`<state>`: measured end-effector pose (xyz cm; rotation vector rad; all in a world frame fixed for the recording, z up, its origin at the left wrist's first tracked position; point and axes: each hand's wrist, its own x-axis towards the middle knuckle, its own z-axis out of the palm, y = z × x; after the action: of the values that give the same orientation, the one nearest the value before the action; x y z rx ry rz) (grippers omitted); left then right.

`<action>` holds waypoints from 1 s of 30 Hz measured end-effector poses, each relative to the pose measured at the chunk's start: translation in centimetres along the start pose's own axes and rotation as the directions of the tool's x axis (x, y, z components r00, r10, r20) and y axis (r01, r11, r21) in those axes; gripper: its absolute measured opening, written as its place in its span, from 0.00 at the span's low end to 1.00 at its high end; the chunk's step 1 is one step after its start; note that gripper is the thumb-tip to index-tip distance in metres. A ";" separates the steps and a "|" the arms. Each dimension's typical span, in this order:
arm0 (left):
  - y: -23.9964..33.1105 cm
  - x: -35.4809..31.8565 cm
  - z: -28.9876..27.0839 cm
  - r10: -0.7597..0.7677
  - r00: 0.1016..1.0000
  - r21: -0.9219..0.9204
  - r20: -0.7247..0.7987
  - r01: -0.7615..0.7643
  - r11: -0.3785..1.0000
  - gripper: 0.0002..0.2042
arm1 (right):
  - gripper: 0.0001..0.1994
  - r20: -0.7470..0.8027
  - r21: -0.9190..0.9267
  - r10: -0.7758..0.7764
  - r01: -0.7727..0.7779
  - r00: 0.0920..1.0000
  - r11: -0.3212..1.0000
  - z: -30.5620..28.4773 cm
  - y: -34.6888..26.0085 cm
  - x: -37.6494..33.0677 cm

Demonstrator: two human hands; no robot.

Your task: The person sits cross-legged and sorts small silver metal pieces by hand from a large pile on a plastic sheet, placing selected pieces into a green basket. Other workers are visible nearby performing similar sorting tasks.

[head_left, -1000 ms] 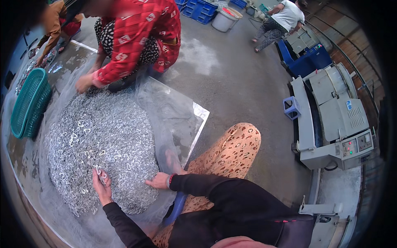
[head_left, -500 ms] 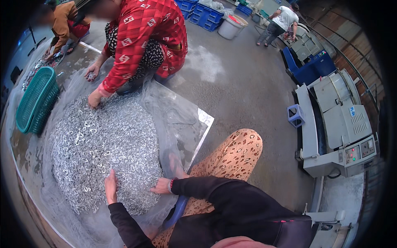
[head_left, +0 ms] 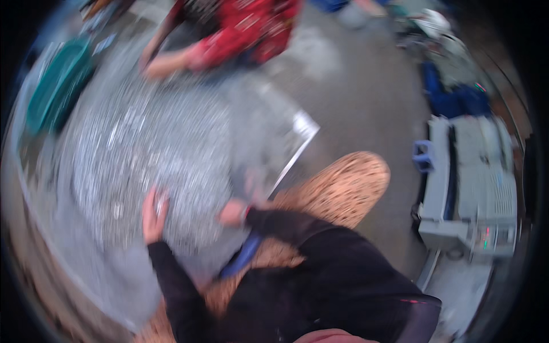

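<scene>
The picture is blurred by head motion. A big heap of small shiny metal pieces (head_left: 143,154) lies on a clear plastic sheet (head_left: 269,131) on the floor. My left hand (head_left: 153,216) rests flat on the near edge of the heap, fingers pointing up and apart. My right hand (head_left: 233,211) sits at the heap's near right edge; its fingers are too blurred to read. Both arms wear black sleeves. My knee in spotted orange trousers (head_left: 337,188) is right of the hands.
Across the heap a person in a red patterned top (head_left: 246,28) reaches a hand (head_left: 150,70) into the pieces. A teal basket (head_left: 57,86) stands at the far left. A grey machine (head_left: 469,188) and a small blue stool (head_left: 423,157) stand on the right.
The view has swung and blurred. My left hand has slid a little right along the heap's near edge. The person opposite still reaches into the pieces.
</scene>
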<state>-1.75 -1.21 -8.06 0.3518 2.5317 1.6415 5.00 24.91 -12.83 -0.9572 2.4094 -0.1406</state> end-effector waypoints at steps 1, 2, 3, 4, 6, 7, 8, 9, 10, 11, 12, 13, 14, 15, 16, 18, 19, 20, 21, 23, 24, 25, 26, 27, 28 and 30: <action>-0.2 -0.9 0.2 0.020 0.997 -0.051 -0.069 -0.023 0.998 0.21 | 0.07 0.037 0.039 0.008 -0.009 0.999 0.999 0.3 0.7 -0.3; -0.6 -1.5 0.3 -0.118 0.985 -0.168 -0.130 0.095 0.981 0.21 | 0.06 -0.049 0.030 0.030 -0.028 0.998 0.999 0.6 0.7 -0.4; -0.8 -2.1 0.8 -0.036 0.962 -0.204 -0.270 -0.021 0.979 0.20 | 0.06 0.022 -0.098 -0.112 0.114 0.993 0.989 0.4 1.4 -0.1; -1.0 -1.6 0.1 -0.063 0.973 -0.233 -0.222 0.010 0.973 0.18 | 0.07 -0.129 0.050 0.083 -0.077 0.988 0.996 -0.1 1.4 0.9; -1.4 0.1 -1.0 -0.165 0.963 -0.975 0.214 0.221 0.028 0.07 | 0.11 -0.255 0.378 0.246 -0.138 0.935 0.915 -2.2 2.2 2.4; -1.4 -0.2 -1.4 -0.161 0.964 -0.974 0.213 0.222 0.042 0.06 | 0.11 -0.236 0.427 0.251 -0.132 0.939 0.895 -3.1 2.2 3.0; -1.3 0.3 -1.3 -0.154 0.970 -0.979 0.186 0.196 0.055 0.05 | 0.11 -0.221 0.466 0.275 -0.146 0.936 0.872 -4.2 2.8 2.9; -1.0 0.6 -1.2 -0.139 0.973 -0.978 0.185 0.197 0.076 0.05 | 0.11 -0.223 0.495 0.319 -0.175 0.921 0.851 -5.0 3.1 2.7; -0.7 0.7 -1.4 0.037 0.978 -0.979 0.203 0.202 0.041 0.08 | 0.11 -0.139 0.369 0.277 -0.209 0.951 0.905 -5.3 3.1 2.0; -0.4 1.0 -1.3 0.021 0.983 -0.983 0.182 0.182 0.015 0.10 | 0.10 -0.055 0.234 0.255 -0.236 0.965 0.943 -5.2 2.9 1.0; 0.0 0.9 -1.2 -0.004 0.983 -0.983 0.186 0.186 0.016 0.12 | 0.09 0.034 0.094 0.242 -0.244 0.970 0.965 -4.7 2.5 0.1; 0.3 0.8 -1.0 -0.038 0.981 -0.981 0.192 0.192 0.015 0.15 | 0.08 0.092 0.044 0.219 -0.223 0.971 0.974 -3.8 1.9 -0.7; 0.4 0.8 -0.7 -0.121 0.975 -0.980 0.187 0.193 0.042 0.16 | 0.07 0.139 -0.014 0.193 -0.193 0.971 0.981 -2.8 1.3 -1.1; 0.4 0.8 -0.6 -0.193 0.959 -0.972 0.208 0.225 0.066 0.15 | 0.06 0.188 -0.078 0.169 -0.157 0.967 0.985 -1.9 0.9 -1.3; 0.3 0.7 -0.4 -0.292 0.935 -0.966 0.203 0.240 0.097 0.14 | 0.06 0.180 -0.071 0.165 -0.155 0.970 0.985 -1.1 0.6 -1.2; -0.5 0.7 -0.6 -0.319 0.932 -0.969 0.173 0.218 0.113 0.11 | 0.07 0.161 -0.073 0.160 -0.150 0.974 0.986 -0.4 0.4 -0.8; -1.0 0.6 -1.0 -0.378 0.904 -0.972 0.201 0.233 0.040 0.11 | 0.07 0.176 -0.052 0.186 -0.179 0.967 0.982 -0.5 0.6 -0.5; -1.5 0.7 -1.4 -0.366 0.903 -0.972 0.227 0.234 -0.026 0.12 | 0.08 0.187 -0.039 0.220 -0.216 0.957 0.976 -0.9 1.0 -0.3; -2.0 0.8 -1.8 -0.348 0.903 -0.968 0.251 0.234 -0.090 0.13 | 0.08 0.185 -0.031 0.258 -0.257 0.948 0.966 -1.4 1.5 -0.1; -2.8 1.1 -2.2 -0.459 0.869 -0.951 0.185 0.276 0.138 0.14 | 0.10 0.266 -0.006 0.259 -0.267 0.929 0.964 -2.8 2.3 0.2; -3.0 1.1 -1.9 -0.521 0.848 -0.887 0.102 0.315 0.339 0.14 | 0.10 0.269 0.003 0.256 -0.266 0.929 0.964 -3.4 2.5 0.2; -3.2 1.2 -1.6 -0.571 0.821 -0.777 -0.005 0.356 0.519 0.13 | 0.11 0.265 0.015 0.256 -0.269 0.930 0.963 -4.1 2.7 0.4; -3.3 1.6 -0.9 -0.597 0.802 -0.594 -0.018 0.472 0.652 0.12 | 0.11 0.274 0.042 0.219 -0.239 0.936 0.970 -4.7 2.7 0.6; -3.4 2.2 0.1 -0.598 0.798 -0.373 -0.072 0.535 0.758 0.11 | 0.12 0.281 0.072 0.183 -0.211 0.942 0.975 -5.4 2.7 0.8; -3.3 2.5 1.3 -0.437 0.884 -0.112 -0.168 0.424 0.899 0.11 | 0.13 0.294 0.099 0.152 -0.188 0.944 0.977 -6.2 2.5 1.1; -3.1 3.2 3.1 -0.262 0.948 0.354 -0.180 0.311 0.882 0.11 | 0.15 0.385 0.622 0.046 -0.296 0.922 0.725 -8.3 2.4 1.7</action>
<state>-4.65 1.10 -12.03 -0.1080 2.8232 1.0981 -1.72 24.74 -7.22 -0.3640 1.8664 -0.6705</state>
